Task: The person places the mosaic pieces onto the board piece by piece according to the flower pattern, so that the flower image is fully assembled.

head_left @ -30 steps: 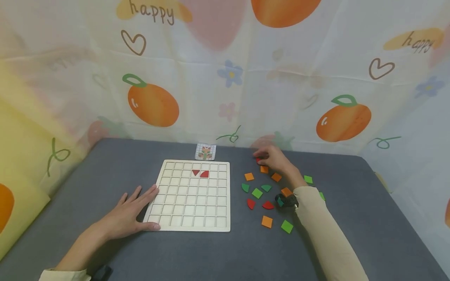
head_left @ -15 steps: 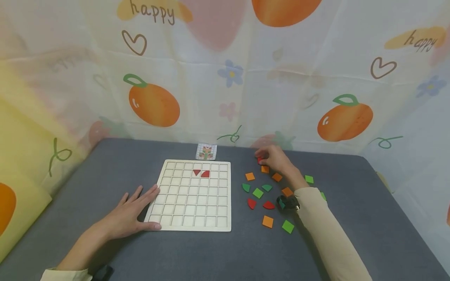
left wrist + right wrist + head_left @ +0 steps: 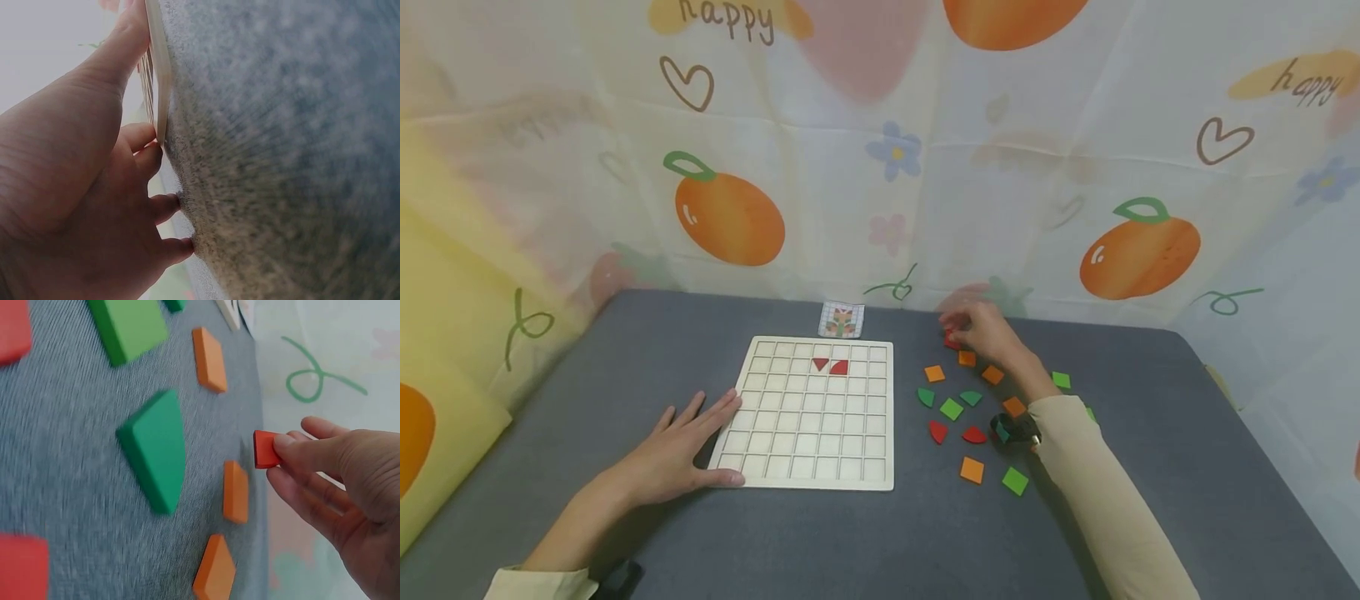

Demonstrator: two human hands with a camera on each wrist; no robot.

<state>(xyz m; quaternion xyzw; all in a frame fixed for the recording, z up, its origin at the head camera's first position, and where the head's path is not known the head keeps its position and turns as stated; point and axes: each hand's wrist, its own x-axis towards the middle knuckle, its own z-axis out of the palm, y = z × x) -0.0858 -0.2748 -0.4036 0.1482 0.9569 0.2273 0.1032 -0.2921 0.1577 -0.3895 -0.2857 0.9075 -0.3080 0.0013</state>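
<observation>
On the dark grey table lies a pale wooden grid board [image 3: 805, 444] of square cells. A small red triangle [image 3: 820, 364] and a red piece with one curved side [image 3: 839, 367] sit side by side in its upper cells. My left hand [image 3: 673, 458] rests with spread fingers along the board's left edge, thumb at the near left corner. At the far side of the table, right of the board, my right hand [image 3: 988, 333] pinches a small red tile [image 3: 265, 450] between thumb and fingers, which cover part of its outline.
Right of the board lie several loose orange squares [image 3: 972, 470], green squares [image 3: 1015, 481], dark green curved pieces [image 3: 926, 397] and red curved pieces [image 3: 974, 435]. A small pattern card [image 3: 841, 320] lies behind the board. A printed curtain [image 3: 842, 208] hangs behind the table.
My right hand has shifted slightly left and away from the nearby orange square, with the red tile still in its fingers. The left hand stays on the board.
</observation>
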